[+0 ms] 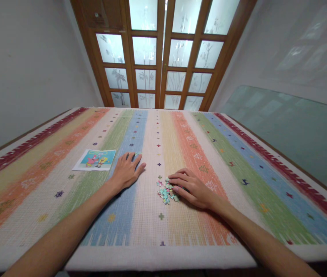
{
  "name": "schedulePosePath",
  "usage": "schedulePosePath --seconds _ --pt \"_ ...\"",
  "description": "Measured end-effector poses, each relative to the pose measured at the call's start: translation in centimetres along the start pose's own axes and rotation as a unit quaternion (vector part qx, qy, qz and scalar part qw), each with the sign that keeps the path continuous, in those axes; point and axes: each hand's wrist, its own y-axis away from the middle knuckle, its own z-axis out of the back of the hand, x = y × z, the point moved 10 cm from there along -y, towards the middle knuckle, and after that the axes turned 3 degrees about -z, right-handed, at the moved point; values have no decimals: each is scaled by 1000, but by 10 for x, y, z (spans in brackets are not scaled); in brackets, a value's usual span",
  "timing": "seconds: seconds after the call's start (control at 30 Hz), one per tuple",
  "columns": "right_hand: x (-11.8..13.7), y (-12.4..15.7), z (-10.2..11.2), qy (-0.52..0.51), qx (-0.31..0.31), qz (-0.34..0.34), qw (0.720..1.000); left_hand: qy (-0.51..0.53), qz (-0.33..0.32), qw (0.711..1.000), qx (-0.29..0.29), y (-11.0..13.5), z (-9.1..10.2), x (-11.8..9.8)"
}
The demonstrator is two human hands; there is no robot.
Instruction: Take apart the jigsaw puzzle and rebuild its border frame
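My left hand [127,170] lies flat, palm down, on the blue stripe of the striped cloth [181,215], fingers stretched out; a small piece seems to peek from under its fingertips. My right hand [191,187] rests to the right of a small heap of puzzle pieces [166,191], its fingers curled and touching the heap's right side. A printed cartoon picture card [95,159] lies flat on the cloth just left of my left hand.
The cloth covers a table whose wooden edge shows at the left and right. A glass pane [293,127] leans by the right wall. Wooden doors with frosted panes [157,57] stand behind the table's far end.
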Motion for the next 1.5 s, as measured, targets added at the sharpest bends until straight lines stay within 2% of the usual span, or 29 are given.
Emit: schedulePosePath --seconds 0.2,0.3,0.37,0.53,0.67,0.9,1.07,1.17,1.33,1.5 --pt "-5 1 2 -8 -12 -19 1000 33 -18 999 -40 1 9 -2" --pt "-11 2 5 -7 -35 -42 998 89 -60 992 -69 4 18 -18" --pt "-14 2 7 -2 -45 -50 998 150 -109 980 -72 7 23 -36" --pt "-12 1 6 7 -34 -38 999 279 -265 923 -3 24 29 -94" --pt "-7 0 4 14 -25 -24 999 280 -307 909 38 32 28 -113" --pt "-6 1 4 6 -30 -20 999 196 -295 935 -19 28 32 -98" --pt "-8 1 3 4 -25 -28 999 94 -243 964 -49 21 26 -77" --pt "-8 1 3 5 -20 -27 999 71 -220 971 -66 19 26 -68" --pt "-10 1 2 7 -16 -30 999 75 -189 978 -47 18 21 -66" --pt "-10 2 1 14 -11 -31 999 79 -136 987 -33 11 10 -51"
